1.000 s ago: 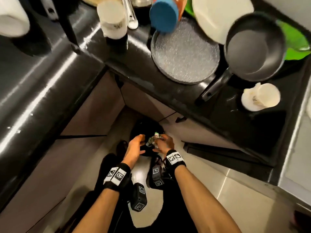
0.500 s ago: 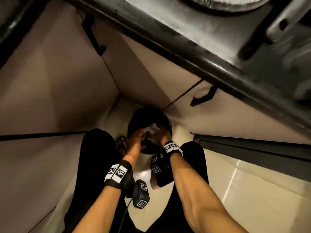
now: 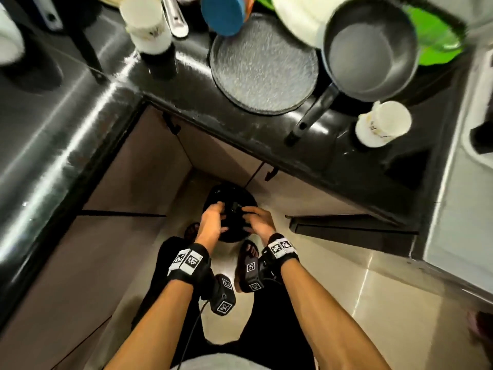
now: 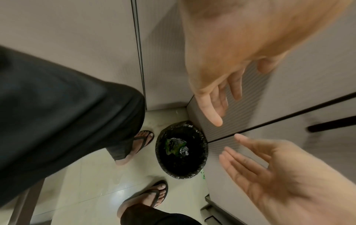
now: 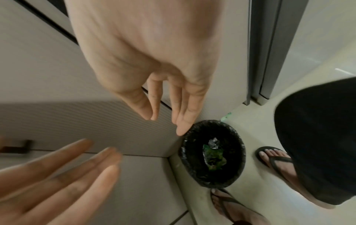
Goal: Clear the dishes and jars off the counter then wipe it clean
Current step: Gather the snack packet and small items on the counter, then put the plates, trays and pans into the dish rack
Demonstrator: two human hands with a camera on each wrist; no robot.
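Both my hands hang over a black-lined bin on the floor in the cabinet corner. My left hand and right hand have straight, spread fingers and hold nothing. In the left wrist view the left hand and right hand are empty above the bin, where a crumpled green and silver wrapper lies. The right wrist view shows the same wrapper. On the black counter stand a grey plate, a pan and a tipped white cup.
Further back on the counter are a white cup on a dark base, a blue-lidded container, a white plate, a spoon and something green. Beige cabinet doors flank the bin. My sandalled feet stand beside it.
The crumpled wrapper that both hands held over the bin has dropped into it. The hands have opened and moved slightly apart. The head view dipped down, then came back up.
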